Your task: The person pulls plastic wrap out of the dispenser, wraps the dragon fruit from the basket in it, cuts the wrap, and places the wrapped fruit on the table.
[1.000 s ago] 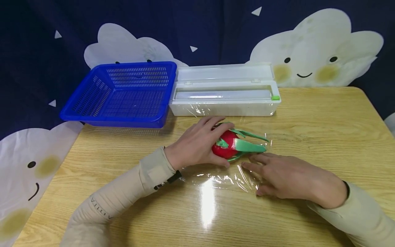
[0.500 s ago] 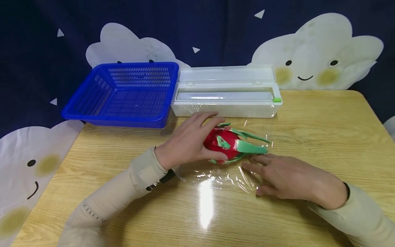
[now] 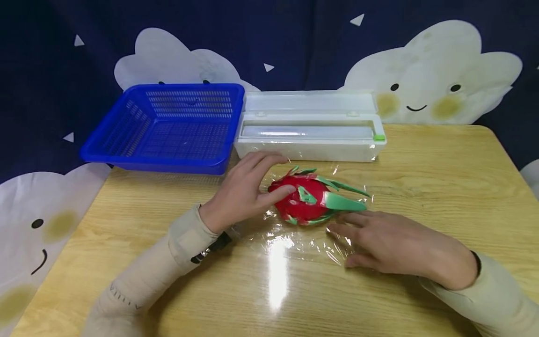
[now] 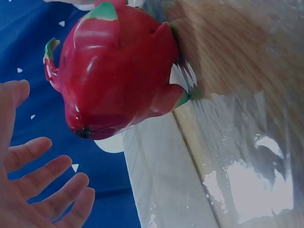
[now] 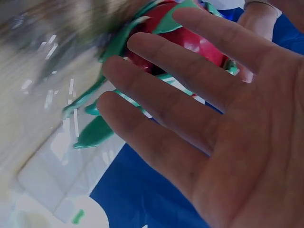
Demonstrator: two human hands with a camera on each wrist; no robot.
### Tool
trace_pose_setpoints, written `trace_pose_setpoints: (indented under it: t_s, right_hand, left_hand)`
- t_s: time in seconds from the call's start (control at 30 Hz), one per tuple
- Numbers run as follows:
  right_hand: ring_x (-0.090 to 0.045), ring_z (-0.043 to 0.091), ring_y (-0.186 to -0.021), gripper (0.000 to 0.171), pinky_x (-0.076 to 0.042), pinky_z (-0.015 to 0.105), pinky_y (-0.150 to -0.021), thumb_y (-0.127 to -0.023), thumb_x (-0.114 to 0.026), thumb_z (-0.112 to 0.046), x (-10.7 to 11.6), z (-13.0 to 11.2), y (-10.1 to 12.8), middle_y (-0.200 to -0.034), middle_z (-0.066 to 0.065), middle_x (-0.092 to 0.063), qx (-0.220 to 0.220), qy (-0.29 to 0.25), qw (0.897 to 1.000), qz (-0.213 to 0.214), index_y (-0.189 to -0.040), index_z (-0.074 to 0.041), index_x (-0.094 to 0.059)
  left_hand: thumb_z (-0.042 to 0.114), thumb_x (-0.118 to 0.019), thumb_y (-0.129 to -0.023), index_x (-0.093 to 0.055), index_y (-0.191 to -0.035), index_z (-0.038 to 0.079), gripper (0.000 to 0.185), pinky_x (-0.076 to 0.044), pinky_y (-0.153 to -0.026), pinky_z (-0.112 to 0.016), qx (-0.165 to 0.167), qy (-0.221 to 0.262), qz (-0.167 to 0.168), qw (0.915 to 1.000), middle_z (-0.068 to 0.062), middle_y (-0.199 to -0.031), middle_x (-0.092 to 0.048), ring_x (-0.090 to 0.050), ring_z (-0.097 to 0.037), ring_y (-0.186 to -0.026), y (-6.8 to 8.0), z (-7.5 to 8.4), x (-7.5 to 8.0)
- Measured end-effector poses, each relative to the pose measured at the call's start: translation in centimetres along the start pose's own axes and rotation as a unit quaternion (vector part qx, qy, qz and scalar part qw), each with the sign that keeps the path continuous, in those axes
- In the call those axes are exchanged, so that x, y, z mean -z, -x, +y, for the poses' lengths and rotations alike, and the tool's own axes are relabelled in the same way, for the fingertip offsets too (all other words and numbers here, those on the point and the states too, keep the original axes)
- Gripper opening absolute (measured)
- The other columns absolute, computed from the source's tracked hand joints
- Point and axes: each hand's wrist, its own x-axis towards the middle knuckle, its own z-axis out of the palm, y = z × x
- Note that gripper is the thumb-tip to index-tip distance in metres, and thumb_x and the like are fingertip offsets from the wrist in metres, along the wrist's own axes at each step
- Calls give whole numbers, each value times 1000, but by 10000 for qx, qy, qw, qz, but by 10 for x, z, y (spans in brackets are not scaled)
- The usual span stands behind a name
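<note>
While the flat right hand [image 3: 396,248] pins the cling film [image 3: 294,238], the left hand [image 3: 240,194] has opened and drawn left, only its thumb touching the dragon fruit [image 3: 307,203].

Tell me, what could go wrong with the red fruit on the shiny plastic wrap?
The dragon fruit is round and only lightly touched by the left hand, so it might roll off the plastic wrap. Its pointy green tips could poke or tear the thin wrap. The right hand lies flat on the wrap, which may stick and bunch up.
</note>
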Motion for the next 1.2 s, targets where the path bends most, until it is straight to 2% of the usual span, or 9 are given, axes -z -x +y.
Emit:
trace_pose_setpoints:
  t_s: [0.27, 0.6, 0.7, 0.9, 1.03, 1.2]
  right_hand:
    - [-62, 29, -132, 65, -55, 52, -104, -92, -75, -48, 5, -10, -6, -143, 6, -64, 160, 58, 9997, 150, -147, -18, -57]
    - [-66, 25, -122, 62, -59, 49, -97, -91, -77, -43, -1, -12, -6, -133, 1, -68, 236, 34, 9995, 211, -144, -19, -59]
    - [-67, 25, -118, 61, -59, 49, -95, -91, -77, -44, -3, -12, -7, -128, 2, -70, 234, 89, 9995, 175, -143, -18, -60]
    - [-69, 22, -105, 58, -61, 45, -89, -88, -80, -43, -4, -12, -9, -114, -1, -71, 271, 301, 9989, 237, -137, -17, -65]
    - [-67, 18, -98, 50, -61, 43, -85, -84, -84, -41, -6, -12, -11, -107, -4, -70, 213, 226, 9993, 215, -126, -19, -69]
    - [-67, 18, -97, 44, -61, 42, -83, -81, -87, -38, -7, -12, -14, -105, -3, -70, 93, 130, 9998, 101, -117, -20, -71]
  left_hand:
    - [35, -74, -93, -68, -126, 8, 43, -55, -106, -42, -52, 124, 212, 9997, -11, -130, -70, -65, -27, -124, 12, -4, 1]
    - [30, -72, -94, -68, -123, 7, 38, -57, -103, -40, -40, 120, 120, 9998, -10, -124, -71, -68, -26, -117, 22, -8, 1]
    - [28, -72, -94, -69, -120, 7, 34, -59, -98, -37, -131, 229, 61, 9996, -8, -120, -72, -70, -23, -114, 23, -9, 2]
    - [23, -72, -94, -71, -112, 7, 25, -61, -92, -33, -514, 375, -115, 9979, -6, -110, -75, -72, -19, -105, 27, -15, 7]
    - [21, -72, -93, -73, -105, 7, 18, -61, -82, -28, -608, 564, -420, 9957, -3, -97, -75, -70, -15, -90, 27, -16, 13]
    - [24, -74, -94, -75, -97, 13, 12, -56, -70, -21, -678, 643, -1114, 9894, 3, -87, -72, -64, -8, -76, 29, -18, 17]
